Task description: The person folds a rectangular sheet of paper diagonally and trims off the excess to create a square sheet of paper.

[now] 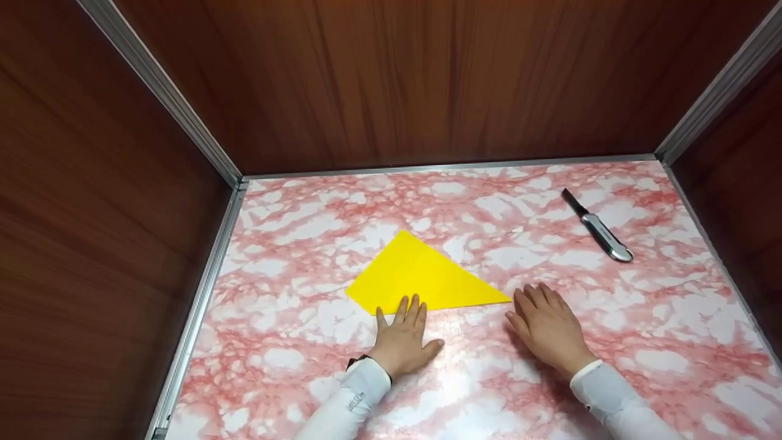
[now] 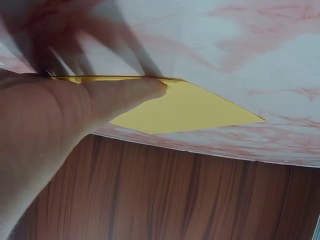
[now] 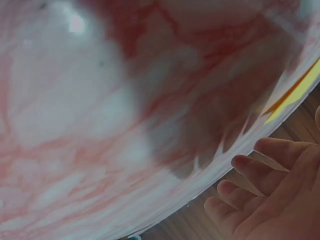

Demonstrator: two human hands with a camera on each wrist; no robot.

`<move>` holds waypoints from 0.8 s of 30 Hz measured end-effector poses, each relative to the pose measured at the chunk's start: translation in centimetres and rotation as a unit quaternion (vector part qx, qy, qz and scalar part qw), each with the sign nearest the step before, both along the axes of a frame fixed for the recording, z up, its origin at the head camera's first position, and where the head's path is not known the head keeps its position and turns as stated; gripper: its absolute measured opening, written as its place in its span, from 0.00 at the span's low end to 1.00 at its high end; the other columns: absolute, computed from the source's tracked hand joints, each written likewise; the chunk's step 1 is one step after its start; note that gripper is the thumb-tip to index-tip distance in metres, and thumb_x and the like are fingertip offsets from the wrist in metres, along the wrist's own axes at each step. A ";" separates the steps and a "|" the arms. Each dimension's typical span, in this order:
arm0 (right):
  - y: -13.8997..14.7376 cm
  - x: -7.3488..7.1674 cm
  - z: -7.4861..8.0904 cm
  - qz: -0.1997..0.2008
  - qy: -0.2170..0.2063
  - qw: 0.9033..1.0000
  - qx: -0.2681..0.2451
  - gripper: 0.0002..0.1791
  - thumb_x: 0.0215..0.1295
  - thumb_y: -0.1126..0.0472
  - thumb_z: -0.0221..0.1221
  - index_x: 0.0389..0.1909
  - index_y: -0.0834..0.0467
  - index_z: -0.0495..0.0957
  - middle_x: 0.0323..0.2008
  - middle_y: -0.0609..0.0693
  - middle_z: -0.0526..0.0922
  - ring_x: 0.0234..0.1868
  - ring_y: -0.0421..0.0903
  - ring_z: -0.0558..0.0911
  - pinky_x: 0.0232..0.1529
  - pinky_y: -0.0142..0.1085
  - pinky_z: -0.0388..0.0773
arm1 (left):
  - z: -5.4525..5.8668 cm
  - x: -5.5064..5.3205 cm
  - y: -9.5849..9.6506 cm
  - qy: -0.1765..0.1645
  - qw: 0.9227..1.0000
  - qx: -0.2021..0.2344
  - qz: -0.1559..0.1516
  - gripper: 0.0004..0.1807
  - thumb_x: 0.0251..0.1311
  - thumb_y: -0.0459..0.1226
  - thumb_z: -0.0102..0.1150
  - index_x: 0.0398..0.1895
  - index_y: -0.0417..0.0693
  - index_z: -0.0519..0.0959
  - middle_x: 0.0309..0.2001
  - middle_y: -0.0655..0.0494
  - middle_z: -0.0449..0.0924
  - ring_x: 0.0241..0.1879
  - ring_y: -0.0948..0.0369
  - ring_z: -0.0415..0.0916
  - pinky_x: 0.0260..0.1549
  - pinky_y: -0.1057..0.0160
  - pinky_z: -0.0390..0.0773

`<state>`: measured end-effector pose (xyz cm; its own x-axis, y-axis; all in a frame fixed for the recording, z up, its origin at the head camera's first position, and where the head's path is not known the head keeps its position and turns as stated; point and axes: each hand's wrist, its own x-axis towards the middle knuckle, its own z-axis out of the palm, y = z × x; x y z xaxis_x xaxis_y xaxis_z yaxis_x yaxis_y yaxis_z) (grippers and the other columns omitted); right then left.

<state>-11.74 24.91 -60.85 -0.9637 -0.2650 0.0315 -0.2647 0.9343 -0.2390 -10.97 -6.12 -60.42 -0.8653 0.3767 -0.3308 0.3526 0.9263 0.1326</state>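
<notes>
A folded sheet of yellow paper (image 1: 415, 269) lies on the table, one corner pointing away and a long edge toward me. Spread fingers of my left hand (image 1: 403, 345) rest on that near edge, left of its middle. From the left wrist, the yellow paper (image 2: 190, 107) shows beyond the thumb. Just off the paper's right tip is my right hand (image 1: 547, 327), palm down with its fingers extended. In the right wrist view, the right hand (image 3: 280, 195) appears above the tabletop, holding nothing, with a sliver of yellow paper (image 3: 300, 92) nearby.
A utility knife (image 1: 599, 229) with its dark blade out lies at the back right of the red-and-white marbled table (image 1: 293, 366). Wood-grain panels (image 1: 427, 79) with metal edging enclose the table at the back, left and right.
</notes>
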 end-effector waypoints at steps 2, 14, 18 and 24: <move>0.0 -0.2 0.2 -0.002 0.000 1.000 -0.005 0.36 0.77 0.42 0.52 0.72 0.65 0.70 0.69 0.67 0.70 0.73 0.69 0.60 0.73 0.63 0.50 | 0.2 -0.2 0.0 0.000 1.000 -0.003 -0.003 0.48 0.72 0.69 0.32 0.83 0.47 0.49 0.83 0.49 0.39 0.81 0.50 0.36 0.70 0.28 0.40; -1.0 -0.8 0.3 0.024 0.011 1.000 -0.015 0.32 0.77 0.46 0.53 0.70 0.64 0.72 0.67 0.66 0.73 0.73 0.66 0.62 0.74 0.59 0.52 | 0.6 -1.4 0.4 0.057 0.997 -0.009 -0.043 0.40 0.76 0.63 0.35 0.75 0.44 0.67 0.79 0.45 0.56 0.78 0.47 0.51 0.73 0.36 0.43; -1.4 -1.0 0.4 0.029 0.008 0.999 -0.024 0.31 0.78 0.46 0.53 0.70 0.64 0.72 0.68 0.65 0.73 0.73 0.65 0.63 0.74 0.59 0.52 | 0.5 -1.8 0.6 0.075 0.996 0.000 -0.046 0.35 0.77 0.61 0.38 0.70 0.44 0.70 0.76 0.45 0.62 0.77 0.46 0.55 0.73 0.37 0.45; -1.8 -1.3 0.7 0.030 -0.006 0.999 -0.038 0.31 0.78 0.46 0.52 0.71 0.64 0.72 0.69 0.65 0.71 0.74 0.65 0.62 0.74 0.59 0.53 | 0.1 -2.1 1.1 0.080 0.996 0.010 -0.046 0.37 0.77 0.59 0.41 0.79 0.47 0.62 0.74 0.47 0.64 0.77 0.45 0.54 0.74 0.40 0.46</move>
